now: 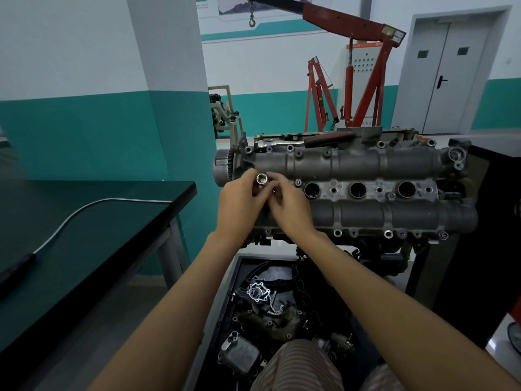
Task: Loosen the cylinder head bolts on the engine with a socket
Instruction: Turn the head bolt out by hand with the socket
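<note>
Both bare forearms reach forward from the bottom of the view and converge toward the middle. The left hand [239,201] shows its back to the camera, its fingers [249,179] curled up and pinching a small shiny socket [262,179] whose open end faces the camera. The right hand [290,206] lies just beside it and touches it, knuckles up, fingers curled in toward the left hand's. Both wrists are roughly straight.

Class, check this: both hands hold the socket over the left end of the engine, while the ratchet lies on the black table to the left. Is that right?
Not quite. The head view shows the ratchet lying on top of the engine, along its far edge, not on the black table. Both the left hand and right hand do hold the socket there.
</note>
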